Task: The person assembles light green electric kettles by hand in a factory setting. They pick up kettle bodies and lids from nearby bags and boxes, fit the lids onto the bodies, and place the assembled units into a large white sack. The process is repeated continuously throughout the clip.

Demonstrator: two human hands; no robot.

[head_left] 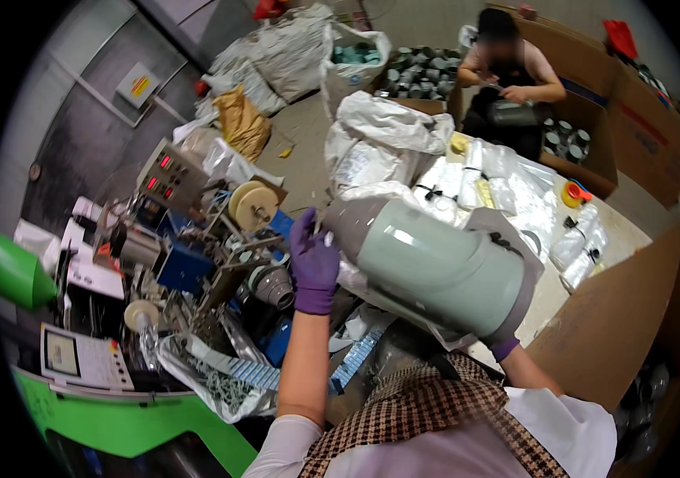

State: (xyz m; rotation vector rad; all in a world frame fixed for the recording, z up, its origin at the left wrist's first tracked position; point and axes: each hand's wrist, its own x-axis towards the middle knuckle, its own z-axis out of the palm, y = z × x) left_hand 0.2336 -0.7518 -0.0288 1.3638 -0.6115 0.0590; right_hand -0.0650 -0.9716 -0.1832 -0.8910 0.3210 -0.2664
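A large grey-green thermos jug [444, 263] with a darker grey top and base band lies tilted across my front, its narrow top toward the left. My left hand [314, 263], in a purple glove, is at that top end, its thumb and fingers closed in at the tip. My right hand [504, 348], also gloved in purple, is under the wide base at the right; the jug hides most of its fingers. Left of my left hand, a smaller grey conical part [271, 287] sits in a bench machine [188, 239].
A green-framed machine with a control panel [85, 357] stands at left. Clear plastic bags [507, 179] cover a table beyond the jug. An open carton [615, 311] is at right. A co-worker [511, 80] sits at the back, holding a grey jug, beside cartons of parts and white sacks [292, 48].
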